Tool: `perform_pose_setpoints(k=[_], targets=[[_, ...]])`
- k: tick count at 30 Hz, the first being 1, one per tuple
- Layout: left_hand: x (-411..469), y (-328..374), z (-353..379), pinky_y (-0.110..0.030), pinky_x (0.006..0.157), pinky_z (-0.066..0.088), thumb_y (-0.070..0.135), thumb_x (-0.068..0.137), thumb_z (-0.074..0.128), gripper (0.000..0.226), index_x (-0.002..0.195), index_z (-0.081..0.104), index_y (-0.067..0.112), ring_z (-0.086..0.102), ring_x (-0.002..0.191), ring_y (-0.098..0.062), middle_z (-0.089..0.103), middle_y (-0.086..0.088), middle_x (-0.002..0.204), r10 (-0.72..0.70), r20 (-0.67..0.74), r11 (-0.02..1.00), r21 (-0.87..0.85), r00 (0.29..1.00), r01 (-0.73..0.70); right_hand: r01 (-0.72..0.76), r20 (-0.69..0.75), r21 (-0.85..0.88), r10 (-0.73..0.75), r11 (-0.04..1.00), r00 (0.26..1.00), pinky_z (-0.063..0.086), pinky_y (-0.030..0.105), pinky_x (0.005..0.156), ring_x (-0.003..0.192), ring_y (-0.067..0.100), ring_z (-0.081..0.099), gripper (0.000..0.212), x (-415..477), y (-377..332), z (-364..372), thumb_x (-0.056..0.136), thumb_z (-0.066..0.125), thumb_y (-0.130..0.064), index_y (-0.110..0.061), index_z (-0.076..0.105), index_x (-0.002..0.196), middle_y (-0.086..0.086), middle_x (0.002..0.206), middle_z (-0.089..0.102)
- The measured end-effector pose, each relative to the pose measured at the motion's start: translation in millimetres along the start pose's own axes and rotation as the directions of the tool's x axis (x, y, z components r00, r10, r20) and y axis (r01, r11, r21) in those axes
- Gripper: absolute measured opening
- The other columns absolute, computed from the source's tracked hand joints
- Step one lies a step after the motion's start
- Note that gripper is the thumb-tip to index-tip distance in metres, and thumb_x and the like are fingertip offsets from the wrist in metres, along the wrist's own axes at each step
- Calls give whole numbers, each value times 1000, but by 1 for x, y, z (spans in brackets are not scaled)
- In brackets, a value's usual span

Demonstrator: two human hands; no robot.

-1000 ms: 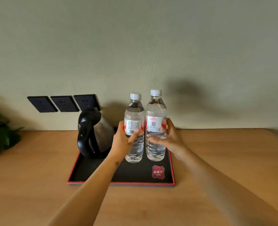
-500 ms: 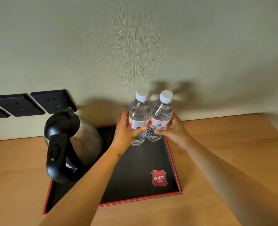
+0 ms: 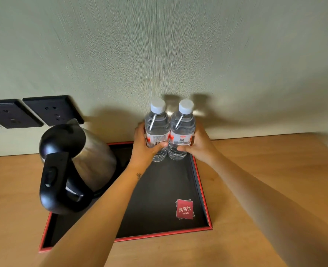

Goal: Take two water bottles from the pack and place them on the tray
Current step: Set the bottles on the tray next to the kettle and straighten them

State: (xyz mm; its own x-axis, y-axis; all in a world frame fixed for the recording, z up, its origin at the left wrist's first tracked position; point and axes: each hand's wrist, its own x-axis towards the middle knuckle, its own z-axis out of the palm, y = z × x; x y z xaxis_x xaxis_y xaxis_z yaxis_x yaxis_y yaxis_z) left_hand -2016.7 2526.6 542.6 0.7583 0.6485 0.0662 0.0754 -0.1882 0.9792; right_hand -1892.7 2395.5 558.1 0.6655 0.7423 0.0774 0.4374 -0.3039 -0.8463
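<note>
My left hand (image 3: 143, 149) and right hand (image 3: 199, 145) each grip 1 of 2 clear white-capped water bottles (image 3: 156, 132) — upright, touching, at the black red-rimmed tray's (image 3: 201, 189) far right corner.

Clear, glossy plastic is seen in the two water bottles (image 3: 169, 130), capped in matt white plastic and wrapped in printed paper-like labels. The tray (image 3: 201, 189) under them is finished in matt black with a red edge. To its left, brushed metal and glossy black plastic are shown by the kettle (image 3: 72, 166). Smooth wood grain is shown by the tabletop (image 3: 265, 160); the wall (image 3: 159, 45) is finely textured.
</note>
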Motion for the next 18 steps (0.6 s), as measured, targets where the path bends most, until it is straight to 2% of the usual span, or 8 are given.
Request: perform_pose_setpoints(k=[3, 6, 11, 13, 15, 18], targets=[[0, 5, -4, -54, 99, 42, 46, 55, 74, 86, 126, 42, 8, 50, 118, -28, 50, -17, 124, 39, 30, 995, 91, 999, -42, -13, 24, -51, 14, 999, 1000, 32, 41, 111, 128, 31, 41, 90, -2, 1, 0, 58, 81, 2, -3, 33, 134, 19, 134, 41], [-3, 9, -9, -53, 98, 44, 39, 57, 76, 82, 126, 43, 9, 53, 117, -25, 54, -15, 125, 26, 60, 996, 89, 998, -32, -60, 46, -99, 64, 993, 997, 31, 38, 112, 130, 27, 38, 95, -3, -2, 2, 61, 82, -3, -7, 27, 139, 17, 138, 36], [-8, 19, -13, -53, 98, 46, 13, 65, 80, 70, 125, 44, 7, 55, 115, -26, 56, -16, 125, -18, 75, 996, 84, 997, 12, -109, 48, -43, 111, 993, 993, 37, 46, 108, 124, 30, 45, 86, -7, -21, 0, 60, 82, -3, -5, 36, 133, 20, 132, 43], [-10, 29, -13, -53, 97, 46, 15, 62, 82, 70, 122, 46, 7, 55, 114, -29, 57, -17, 123, -49, 66, 992, 116, 997, 41, -67, 60, -15, 67, 998, 996, 41, 48, 105, 120, 30, 51, 78, -10, -31, -5, 60, 82, -3, -2, 42, 127, 20, 127, 51], [-10, 41, -13, -52, 96, 46, 22, 59, 83, 72, 120, 47, 7, 56, 112, -30, 58, -17, 121, -68, 35, 991, 120, 997, 64, -72, 55, -12, 73, 997, 996, 43, 42, 103, 120, 28, 50, 78, -9, -42, -15, 61, 84, -8, -1, 38, 124, 18, 129, 50], [-8, 66, -17, -42, 92, 48, 27, 61, 84, 71, 121, 47, 13, 55, 109, -25, 57, -13, 121, -52, -87, 982, 178, 995, 67, -22, -3, -24, 22, 999, 1000, 41, 20, 80, 105, 19, 51, 77, -5, -64, -32, 64, 83, -16, -11, 35, 125, 4, 120, 50]])
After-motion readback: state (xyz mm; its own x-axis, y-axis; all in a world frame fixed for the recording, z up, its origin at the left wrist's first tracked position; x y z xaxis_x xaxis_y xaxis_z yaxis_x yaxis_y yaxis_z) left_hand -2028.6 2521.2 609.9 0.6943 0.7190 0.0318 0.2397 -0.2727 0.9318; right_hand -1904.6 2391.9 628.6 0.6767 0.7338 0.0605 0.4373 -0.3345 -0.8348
